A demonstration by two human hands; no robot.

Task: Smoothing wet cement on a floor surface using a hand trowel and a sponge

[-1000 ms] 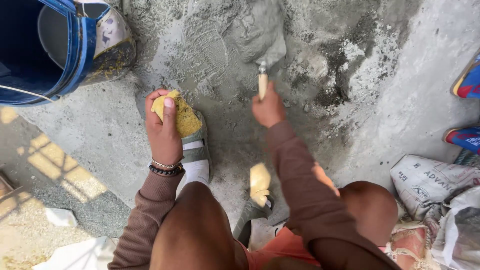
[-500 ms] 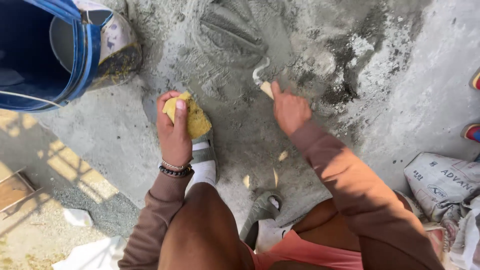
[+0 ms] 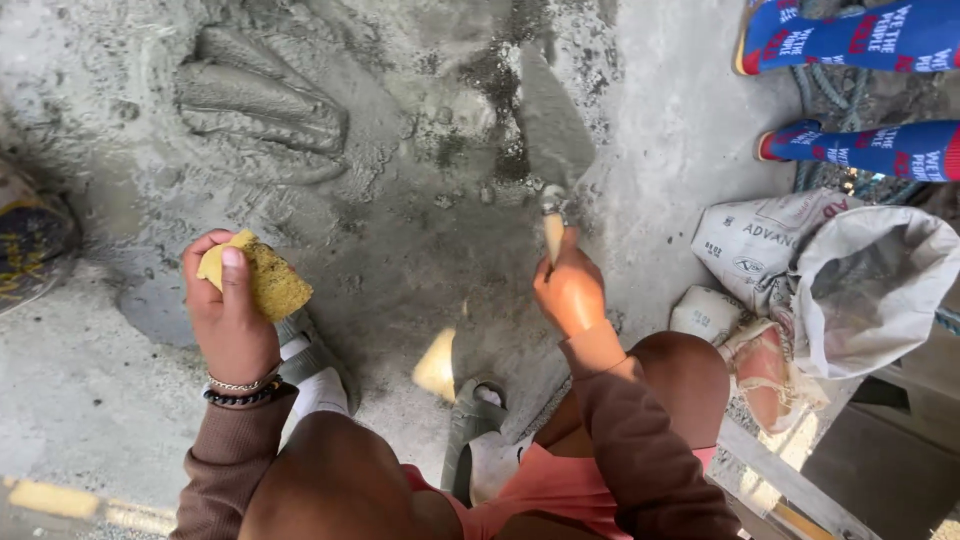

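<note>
My left hand [image 3: 232, 312] grips a yellow sponge [image 3: 258, 278] smeared with grey mortar, held above my left foot. My right hand [image 3: 572, 292] is closed around the wooden handle of a trowel [image 3: 553, 135]. The trowel's grey blade points away from me and lies on the wet mortar heap [image 3: 330, 140]. The heap is spread over the concrete floor in front of me and shows scraped ridges at its upper left.
Grey and white cement sacks [image 3: 830, 280] lie crumpled at the right. Another person's legs in blue and red printed socks [image 3: 860, 90] stand at the upper right. A mortar-soiled bucket edge [image 3: 30, 235] shows at the left. My sandalled feet [image 3: 470, 440] rest below the heap.
The view has swung right, so the blue bucket has almost left the frame. My right hand has moved the trowel to the heap's right side. The left hand still holds the sponge.
</note>
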